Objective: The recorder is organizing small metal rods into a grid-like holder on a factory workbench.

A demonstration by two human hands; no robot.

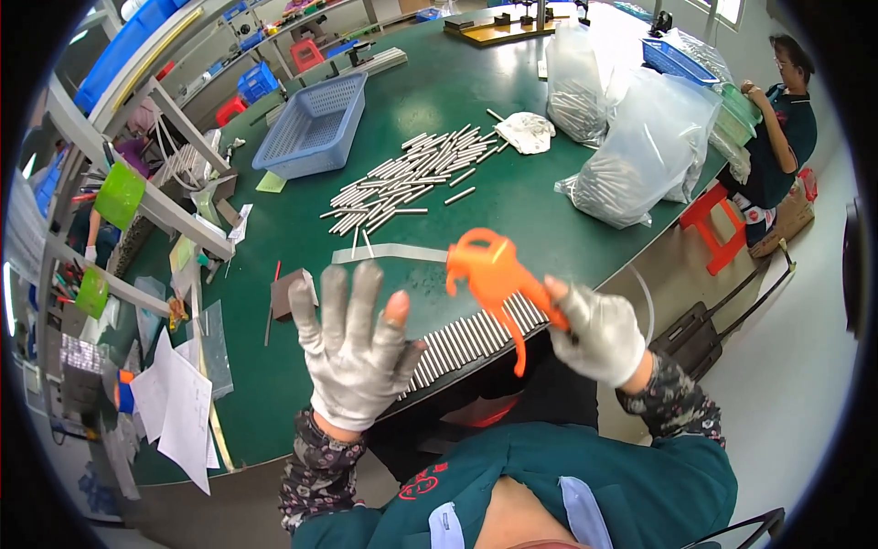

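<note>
Nearest the camera, at the lower edge, a dark green shirt. Just beyond, the left hand, gloved in white: fingers spread wide, back upward, nothing visible in its grasp, thumb just beside the left end of a row of metal rods. On the other side, the right hand, gloved too, curled around one end of an orange air gun, to judge by its shape, tilted over the right part of the row. Trigger squeezed or free: cannot tell.

Progress, by judgement: partway. Done, for one batch: rods laid side by side along the near edge of the green table, closely packed. Perhaps in hand now: blowing that row clean, with no visible sign of how much already finished.

Left, apparently: the loose pile of rods farther in, lying every which way, seemingly more than in the row, with a few strays apart at the right, near a white cloth. Beside the pile, a blue crate, possibly for later use. Farther right, plastic bags full of similar rods; finished or waiting, impossible to say.
</note>
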